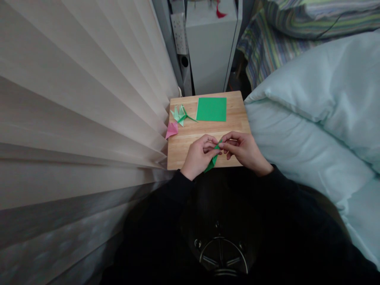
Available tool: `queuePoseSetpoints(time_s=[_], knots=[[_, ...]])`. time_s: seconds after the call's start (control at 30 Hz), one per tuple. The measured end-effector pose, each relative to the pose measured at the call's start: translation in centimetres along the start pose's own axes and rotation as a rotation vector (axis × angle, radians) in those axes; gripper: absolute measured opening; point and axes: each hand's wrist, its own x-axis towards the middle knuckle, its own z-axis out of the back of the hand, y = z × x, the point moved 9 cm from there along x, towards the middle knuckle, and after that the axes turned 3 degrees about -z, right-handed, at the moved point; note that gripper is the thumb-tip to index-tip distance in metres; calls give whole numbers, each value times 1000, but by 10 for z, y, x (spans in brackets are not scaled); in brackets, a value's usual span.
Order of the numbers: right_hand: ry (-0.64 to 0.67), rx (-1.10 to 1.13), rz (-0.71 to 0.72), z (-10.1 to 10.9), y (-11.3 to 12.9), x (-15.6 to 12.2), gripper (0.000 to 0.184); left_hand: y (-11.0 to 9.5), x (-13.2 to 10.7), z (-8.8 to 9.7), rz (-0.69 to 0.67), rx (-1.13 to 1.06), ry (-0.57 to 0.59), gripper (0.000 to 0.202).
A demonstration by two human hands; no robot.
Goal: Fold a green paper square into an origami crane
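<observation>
The left hand (199,156) and the right hand (246,150) are meeting just below the centre of the frame. Both are pinching the folded green paper (213,159), fingers narrowed onto its upper end. Its long point is hanging over the near edge of the tabletop (184,148).

Probable faults:
- A slackening pinch is likely dropping the paper off the near edge into the dark lap below.
- Uneven pressure between the two hands is risking a skewed crease or a tear at the narrow tip.
- The pink folded piece (172,129) is overhanging the left edge beside the pleated curtain (74,99); a brushing sleeve could be knocking it off.

The pale green folded figure (180,114) and the flat green sheet (211,109) are lying farther up, well apart from the hands.

No brand, label or writing is showing legibly; the power strip (179,27), top centre, is too small to read.
</observation>
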Motion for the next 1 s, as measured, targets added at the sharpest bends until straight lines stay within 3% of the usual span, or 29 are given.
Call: queuePoseSetpoints(time_s=[0.5, 1.0], knots=[[14, -27, 7, 0, 4, -2, 43, 3, -2, -2, 51, -46, 25, 24], [255, -223, 11, -3, 15, -8, 33, 5, -12, -10, 258, -158, 225, 17]])
